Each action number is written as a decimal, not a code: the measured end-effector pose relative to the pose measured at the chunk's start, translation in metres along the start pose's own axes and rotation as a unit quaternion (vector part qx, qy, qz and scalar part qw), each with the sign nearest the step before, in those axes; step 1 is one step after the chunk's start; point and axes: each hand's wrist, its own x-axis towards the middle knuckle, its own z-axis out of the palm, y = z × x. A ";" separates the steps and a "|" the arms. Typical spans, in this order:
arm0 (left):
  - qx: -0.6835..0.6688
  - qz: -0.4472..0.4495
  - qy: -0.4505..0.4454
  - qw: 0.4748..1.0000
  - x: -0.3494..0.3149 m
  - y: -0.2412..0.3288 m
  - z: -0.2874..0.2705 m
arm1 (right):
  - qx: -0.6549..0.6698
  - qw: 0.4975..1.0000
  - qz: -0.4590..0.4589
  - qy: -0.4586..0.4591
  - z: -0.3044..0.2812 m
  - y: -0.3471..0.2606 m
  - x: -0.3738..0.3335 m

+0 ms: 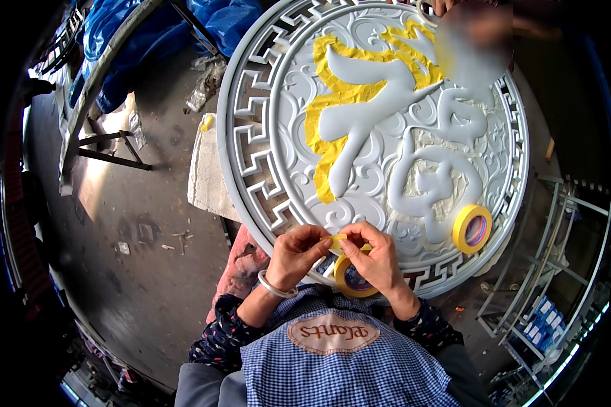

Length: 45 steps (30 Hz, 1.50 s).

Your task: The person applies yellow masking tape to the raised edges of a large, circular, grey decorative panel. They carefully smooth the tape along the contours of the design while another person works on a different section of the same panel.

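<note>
Dark workshop floor (156,271) beneath a large, round, grey carved panel (232,136); above its near edge, a short strip of yellow tape (335,240).
Pinching the strip between fingertips of left hand (296,256) and right hand (375,262); ring-shaped yellow roll (340,275) at the panel's near rim, second yellow roll (461,230) on its near-right border.
</note>
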 end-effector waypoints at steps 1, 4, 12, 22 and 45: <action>0.012 0.004 0.007 1.000 -0.002 0.004 0.003 | -0.007 1.000 0.004 0.002 0.000 -0.001 0.000; 0.069 0.060 0.014 0.996 -0.003 0.009 0.008 | -0.033 0.999 -0.006 -0.021 -0.002 0.002 0.001; 0.047 0.047 0.023 0.998 -0.006 0.011 0.014 | -0.137 0.977 -0.163 -0.007 -0.003 0.004 0.002; -0.165 -0.058 0.053 0.983 -0.005 0.001 0.023 | -0.292 0.893 -0.340 0.051 0.009 0.005 -0.006; 0.077 0.103 0.121 0.984 0.023 -0.009 0.001 | 0.003 0.998 -0.004 -0.058 -0.014 0.017 0.028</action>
